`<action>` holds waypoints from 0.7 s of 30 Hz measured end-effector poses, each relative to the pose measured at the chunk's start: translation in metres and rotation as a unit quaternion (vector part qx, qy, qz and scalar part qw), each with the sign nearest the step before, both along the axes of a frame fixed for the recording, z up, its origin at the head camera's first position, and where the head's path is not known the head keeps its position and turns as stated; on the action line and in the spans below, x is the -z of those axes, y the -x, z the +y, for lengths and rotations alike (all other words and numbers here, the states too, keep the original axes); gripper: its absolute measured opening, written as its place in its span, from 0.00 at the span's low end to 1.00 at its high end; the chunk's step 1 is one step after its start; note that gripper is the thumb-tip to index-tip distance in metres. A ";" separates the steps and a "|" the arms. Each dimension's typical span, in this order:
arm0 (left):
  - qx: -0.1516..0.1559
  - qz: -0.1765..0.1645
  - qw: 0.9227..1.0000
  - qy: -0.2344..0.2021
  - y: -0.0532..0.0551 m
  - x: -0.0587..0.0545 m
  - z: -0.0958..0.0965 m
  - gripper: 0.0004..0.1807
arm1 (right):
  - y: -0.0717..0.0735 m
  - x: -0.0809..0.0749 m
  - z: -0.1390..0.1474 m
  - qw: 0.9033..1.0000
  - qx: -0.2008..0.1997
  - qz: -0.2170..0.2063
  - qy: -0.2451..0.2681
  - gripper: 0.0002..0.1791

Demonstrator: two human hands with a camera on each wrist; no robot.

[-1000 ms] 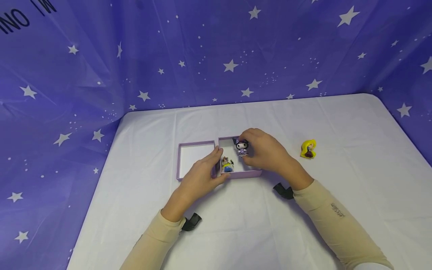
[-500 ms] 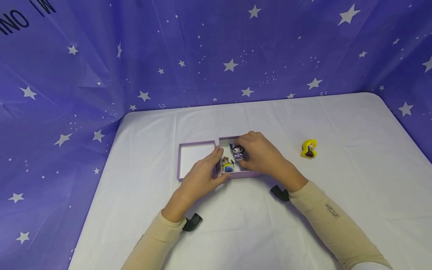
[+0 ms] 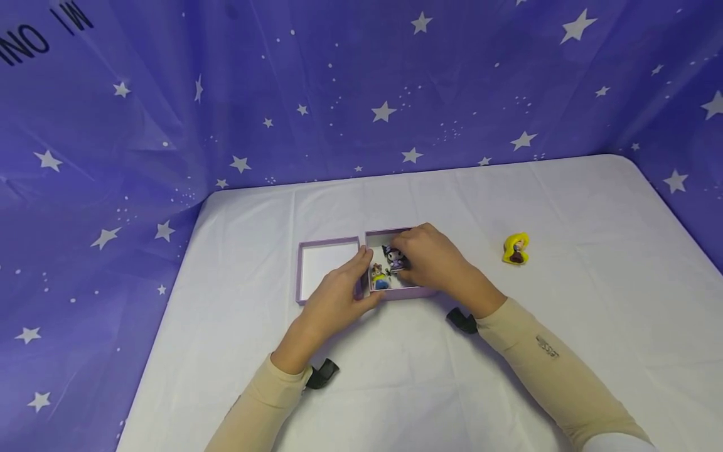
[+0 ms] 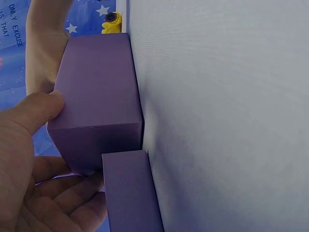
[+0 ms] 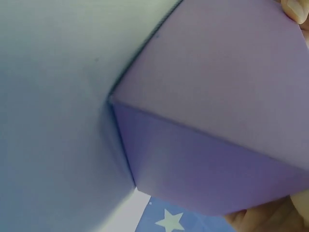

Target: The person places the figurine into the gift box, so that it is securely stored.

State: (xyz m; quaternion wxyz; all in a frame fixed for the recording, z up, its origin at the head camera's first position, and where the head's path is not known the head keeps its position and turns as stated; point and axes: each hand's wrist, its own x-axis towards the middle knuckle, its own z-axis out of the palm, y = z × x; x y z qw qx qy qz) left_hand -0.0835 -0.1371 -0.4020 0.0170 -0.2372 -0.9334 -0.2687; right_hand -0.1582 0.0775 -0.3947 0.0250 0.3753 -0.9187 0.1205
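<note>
A purple open box (image 3: pixel 403 292) stands on the table, with my left hand (image 3: pixel 337 290) holding its left side. In the left wrist view, the left thumb (image 4: pixel 46 107) lies on the box's front wall and the fingers reach along its left wall. Inside the box, my right hand (image 3: pixel 433 257) grips a small figurine (image 3: pixel 395 258) with a black hood and purple dress, its right side hidden by the fingers. A second figurine (image 3: pixel 378 278), yellow and blue, sits in the box's near left corner. The right wrist view shows only the box's outside (image 5: pixel 212 159) and parts of the hands.
A shallow purple lid (image 3: pixel 327 240), its white inside facing up, lies left of the box. A yellow-haired figurine (image 3: pixel 515 249) is farther right on the white-covered table (image 3: pixel 565 213). A blue-purple star-patterned cloth (image 3: pixel 339 75) hangs behind.
My right hand has lowered the black-hooded figurine and shifted it slightly left and nearer, deeper into the box. The left hand stays in place on the box.
</note>
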 end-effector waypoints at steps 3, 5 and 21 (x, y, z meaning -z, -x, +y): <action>0.001 0.003 1.000 -0.001 0.000 0.000 0.000 0.43 | 0.000 0.000 0.004 1.000 -0.007 -0.011 0.022 0.24; 0.002 0.004 1.000 -0.002 -0.001 0.000 0.000 0.43 | 0.000 -0.001 0.008 0.998 -0.021 -0.021 0.050 0.23; 0.000 0.005 1.000 0.002 -0.001 0.001 0.000 0.43 | 0.003 -0.012 0.109 0.968 0.130 -0.021 0.215 0.26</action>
